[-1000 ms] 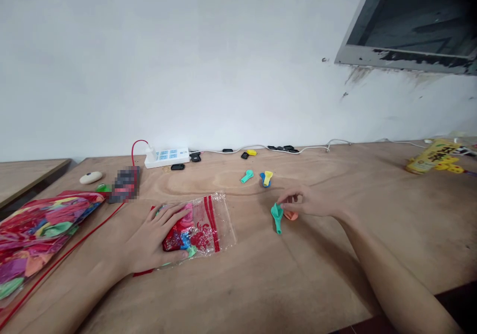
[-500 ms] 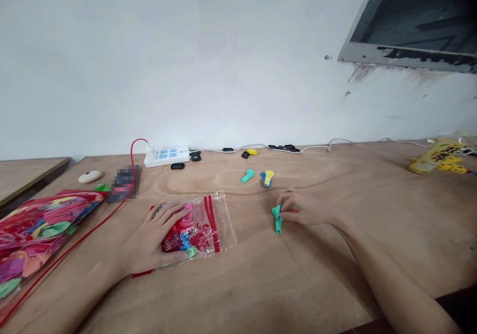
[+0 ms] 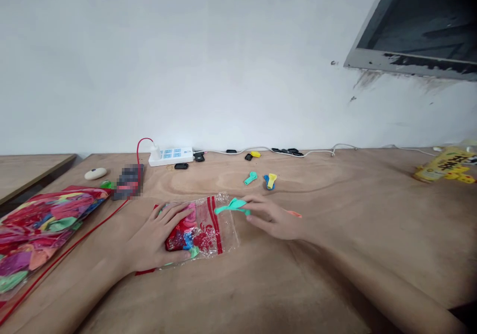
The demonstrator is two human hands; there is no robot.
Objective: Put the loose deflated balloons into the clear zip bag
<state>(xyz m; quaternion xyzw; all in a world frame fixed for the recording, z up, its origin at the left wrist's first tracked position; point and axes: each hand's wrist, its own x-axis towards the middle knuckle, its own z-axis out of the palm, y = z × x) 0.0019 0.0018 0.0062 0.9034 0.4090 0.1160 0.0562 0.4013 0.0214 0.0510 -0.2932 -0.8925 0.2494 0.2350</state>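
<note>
My left hand (image 3: pixel 158 237) lies spread over a clear plastic bag (image 3: pixel 228 229) with red stripes and print. Colourful balloons (image 3: pixel 188 239) show inside it, partly under my fingers. To the right, my right hand (image 3: pixel 274 219) pinches a teal balloon (image 3: pixel 235 205) between thumb and fingers, above the bag's right end. An orange balloon (image 3: pixel 294 214) peeks out behind that hand, mostly hidden. Farther back on the table lie another teal balloon (image 3: pixel 251 178) and a yellow balloon (image 3: pixel 272 180) overlapping a blue balloon (image 3: pixel 267 184).
A larger bag of balloons (image 3: pixel 55 219) lies at left beside a red cable (image 3: pixel 85 234). Behind are a blurred phone (image 3: pixel 128 181), a white oval object (image 3: pixel 96 174) and a power strip (image 3: pixel 173 156). A yellow bottle (image 3: pixel 441 165) lies at far right; small black pieces (image 3: pixel 286 151) line the wall.
My right hand has lifted the teal balloon off the table and carried it left to the bag. An orange balloon is more exposed behind it. My left hand stays on the bag.
</note>
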